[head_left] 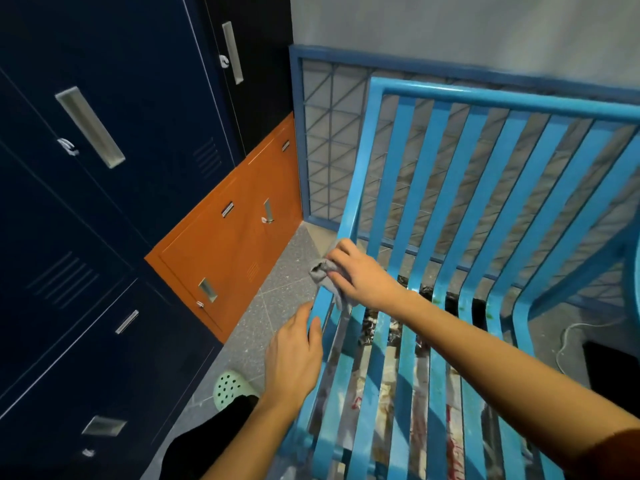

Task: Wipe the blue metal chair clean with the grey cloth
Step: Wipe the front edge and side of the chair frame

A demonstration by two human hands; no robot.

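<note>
Dark blue steel lockers (104,168) are seen along the left, every door shut, so that nothing of their contents is shown. Beside them and lower, an orange locker unit (235,244) is set, its doors likewise closed. On the grey speckled floor (277,289) a pale green perforated shoe (230,388) is seen, next to a black trouser leg (207,441). The left hand (294,358) is held at the left edge of the seat with its fingers loosely straight and nothing in it; whether the rail is touched cannot be told. The grey cloth (323,275) is bunched and gripped by the right hand (360,271), whose fingers are curled over it, and it is pressed on the left side rail of the blue metal chair (450,202), where the seat bends up into the back. Seat and back are made of flat slats; through the gaps, crumpled printed wrappers (386,393) are seen under the seat. Behind the chair a blue-framed wire mesh panel (329,133) is stood against a pale wall (450,26). At the far right a white cable (571,337) is laid on the floor
</note>
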